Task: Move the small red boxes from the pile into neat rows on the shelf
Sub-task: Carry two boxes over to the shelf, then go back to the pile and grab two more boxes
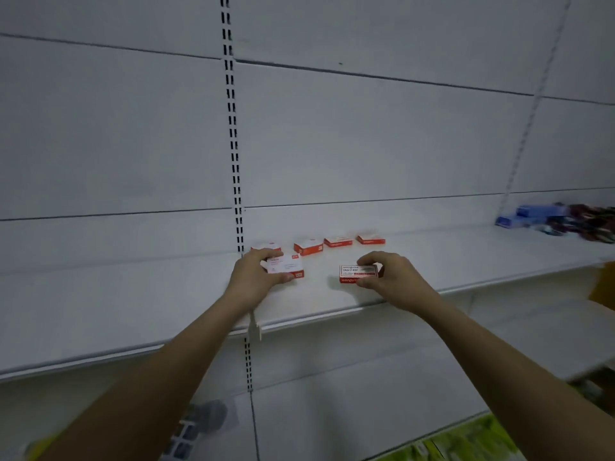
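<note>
A row of small red-and-white boxes (337, 241) lines the back of the white shelf (166, 304); the leftmost one (268, 246) is half hidden behind my left hand. In front of that row, my left hand (256, 277) pinches a red box (286, 266) between thumb and fingers, its white face up. To the right, my right hand (392, 277) holds another red box (357, 273) the same way, low over the shelf surface. Whether either box touches the shelf I cannot tell.
A slotted black upright (233, 134) runs down the back panel just left of the boxes. Blue packs and dark, mixed items (559, 221) lie on the shelf at far right. Yellow-green goods (466, 440) sit on a lower shelf, bottom right.
</note>
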{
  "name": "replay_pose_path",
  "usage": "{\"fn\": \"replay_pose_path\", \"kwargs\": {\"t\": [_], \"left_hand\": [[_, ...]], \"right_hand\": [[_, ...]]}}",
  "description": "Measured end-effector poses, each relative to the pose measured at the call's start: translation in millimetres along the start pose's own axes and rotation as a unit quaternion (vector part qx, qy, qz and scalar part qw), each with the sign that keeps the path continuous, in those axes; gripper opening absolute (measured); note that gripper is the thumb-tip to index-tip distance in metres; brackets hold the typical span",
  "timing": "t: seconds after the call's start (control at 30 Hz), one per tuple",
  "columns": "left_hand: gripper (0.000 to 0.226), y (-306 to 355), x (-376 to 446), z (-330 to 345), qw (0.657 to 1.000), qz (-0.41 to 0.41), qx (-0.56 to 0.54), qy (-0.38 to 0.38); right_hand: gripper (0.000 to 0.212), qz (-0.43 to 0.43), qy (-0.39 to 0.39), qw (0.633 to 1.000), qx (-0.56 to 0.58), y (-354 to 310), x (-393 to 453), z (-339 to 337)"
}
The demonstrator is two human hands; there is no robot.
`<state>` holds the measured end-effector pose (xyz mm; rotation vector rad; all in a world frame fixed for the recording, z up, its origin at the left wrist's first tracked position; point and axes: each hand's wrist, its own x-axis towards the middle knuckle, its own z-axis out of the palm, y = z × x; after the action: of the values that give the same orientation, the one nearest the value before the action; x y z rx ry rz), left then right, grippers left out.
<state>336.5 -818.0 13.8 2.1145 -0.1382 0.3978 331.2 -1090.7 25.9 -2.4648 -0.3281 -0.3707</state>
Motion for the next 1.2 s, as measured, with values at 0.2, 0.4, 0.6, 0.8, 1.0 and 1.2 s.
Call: {"fn": "replay_pose_path", "kwargs": {"t": [0.2,0.4,0.6,0.8,1.0,1.2], "left_hand": [[0.051,-5.3,19.3,28.6,0.994,-0.067,0.028,0.087],[0.033,-15.2,24.2,36.6,0.986,-0.088,0.059,0.127],[0.014,-14.4,22.6,40.4,0.976,-0.065,0.168,0.126],[0.018,-14.7,18.8,45.0,0.97,-0.062,0.188,0.141],[0.032,-19.0,23.4,45.6,0.961,-0.057,0.256,0.088],[0.038,-23.2,25.5,45.6,0.957,-0.082,0.271,0.069]], "right_hand": [[0.036,-0.022,-0.043,0.999,0.02,51.8,59.7,-10.7],[0.03,-0.017,-0.062,0.997,0.046,82.8,94.2,14.5],[0.021,-0.044,-0.051,0.997,0.026,87.9,121.2,28.6],[0.03,-0.106,-0.035,0.994,-0.012,96.0,118.0,34.6],[0.035,-0.127,-0.043,0.99,-0.048,95.1,118.8,40.4],[0.043,-0.116,-0.08,0.985,-0.096,96.1,121.6,42.6]]}}
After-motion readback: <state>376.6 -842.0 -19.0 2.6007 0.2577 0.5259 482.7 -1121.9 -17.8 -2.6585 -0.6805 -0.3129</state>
